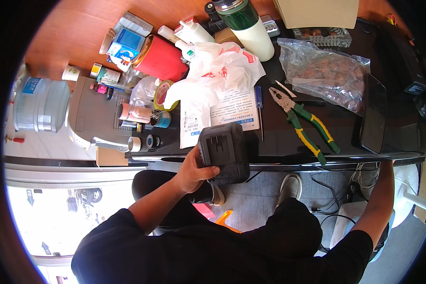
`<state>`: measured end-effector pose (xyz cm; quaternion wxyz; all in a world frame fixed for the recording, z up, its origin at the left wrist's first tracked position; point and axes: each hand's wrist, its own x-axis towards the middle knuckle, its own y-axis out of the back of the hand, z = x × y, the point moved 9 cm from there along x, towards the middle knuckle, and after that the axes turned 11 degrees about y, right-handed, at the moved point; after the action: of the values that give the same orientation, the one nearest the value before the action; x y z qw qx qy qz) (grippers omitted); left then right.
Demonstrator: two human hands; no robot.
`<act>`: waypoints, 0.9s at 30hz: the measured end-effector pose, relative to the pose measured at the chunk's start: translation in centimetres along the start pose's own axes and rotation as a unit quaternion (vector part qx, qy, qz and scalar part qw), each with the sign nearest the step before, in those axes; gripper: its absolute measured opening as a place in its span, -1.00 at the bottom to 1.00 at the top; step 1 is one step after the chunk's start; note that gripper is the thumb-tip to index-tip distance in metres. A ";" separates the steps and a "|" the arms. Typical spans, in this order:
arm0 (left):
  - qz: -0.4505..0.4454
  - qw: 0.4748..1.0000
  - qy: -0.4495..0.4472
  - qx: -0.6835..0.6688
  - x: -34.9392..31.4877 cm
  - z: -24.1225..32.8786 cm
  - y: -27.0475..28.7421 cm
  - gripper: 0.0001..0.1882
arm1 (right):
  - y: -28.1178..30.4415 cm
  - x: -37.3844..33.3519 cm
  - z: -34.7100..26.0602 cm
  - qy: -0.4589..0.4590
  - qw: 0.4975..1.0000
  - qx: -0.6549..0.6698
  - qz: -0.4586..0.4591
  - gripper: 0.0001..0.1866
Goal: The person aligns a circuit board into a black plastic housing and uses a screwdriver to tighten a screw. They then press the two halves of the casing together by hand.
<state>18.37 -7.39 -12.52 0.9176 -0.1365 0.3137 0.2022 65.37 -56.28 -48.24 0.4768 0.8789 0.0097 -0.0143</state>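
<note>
My left hand (192, 171) is closed around the lower left side of a black battery charger (224, 154). Its thumb lies across the front, and the recessed face with contact slots points up toward me. The charger is held in the air at the table's near edge. At the right, my right forearm (381, 199) reaches to the table edge, and the hand itself is hidden there. Combination pliers (304, 124) with green and yellow handles lie on the black tabletop, beside a blue-handled screwdriver (259, 97) and a black phone-like slab (373, 113).
A white plastic bag (217, 71) covers part of a printed sheet (236, 113). Behind stand a red canister (161, 59) and a green and white thermos (248, 31). A clear bag (324, 75) holds brownish pieces. Cables (329, 189) hang and lie below the table at right.
</note>
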 end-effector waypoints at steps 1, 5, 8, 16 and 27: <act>0.000 1.000 0.001 -0.003 0.0 0.0 0.0 -0.14 | 0.0 0.1 0.1 0.000 1.000 0.001 0.000 -0.50; -0.003 1.000 0.013 -0.007 0.2 -0.1 0.1 -0.11 | -0.3 0.4 -0.1 0.003 1.000 0.001 -0.001 -0.50; 0.001 1.000 0.020 -0.016 0.3 -0.3 0.3 -0.09 | -0.5 0.3 0.0 0.004 1.000 0.001 -0.006 -0.49; -0.015 0.999 0.029 -0.025 0.6 -0.4 0.5 -0.08 | -0.2 0.7 -0.2 0.013 1.000 0.006 0.002 -0.48; 0.051 0.999 -0.002 -0.013 0.0 -1.5 2.8 -0.13 | 3.9 2.1 -0.1 0.146 0.980 -0.120 0.070 -0.46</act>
<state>16.33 -5.46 -14.02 0.9051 -0.1314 0.3157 0.2529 67.63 -58.32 -45.01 0.5721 0.8063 0.0194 0.1487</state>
